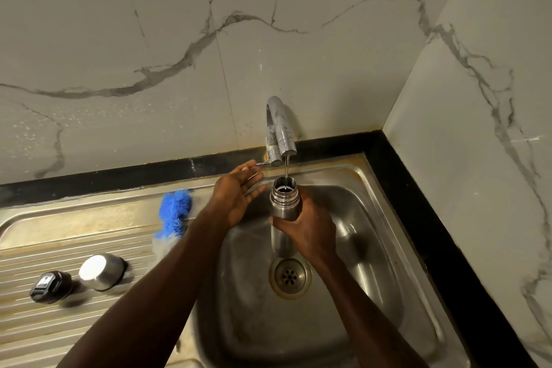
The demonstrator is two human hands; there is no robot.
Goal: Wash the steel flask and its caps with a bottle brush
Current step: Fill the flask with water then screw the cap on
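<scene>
Right hand (310, 230) is wrapped round the middle of the cylindrical brushed-steel flask (283, 203), holding it upright over the stainless steel sink basin (373, 218), open threaded mouth directly under the curved chrome tap spout (282, 128) so the thin water stream (286, 167) runs straight in; judged a fill or rinse step. Flask sits above the round drain (289, 276), so any overflow goes into the basin rather than onto the counter. Left hand (239, 191) is open, fingers extended, holding nothing, palm turned toward the flask; fingertips are near the thin tap lever (263, 163), probably there to control the flow, contact cannot be confirmed. Blue-bristled bottle brush (174, 213) lies on the ribbed steel drainboard (44, 248) just left of the basin, handle end hidden behind the left forearm, within easy reach for scrubbing. Two caps parked further left on the drainboard, well apart from the water: rounded steel outer cap (101, 272) and black plastic inner stopper (50, 287), side by side, neither in hand. Marble-patterned wall tiles (179, 39) behind carry dried splash marks. Task looks early.
</scene>
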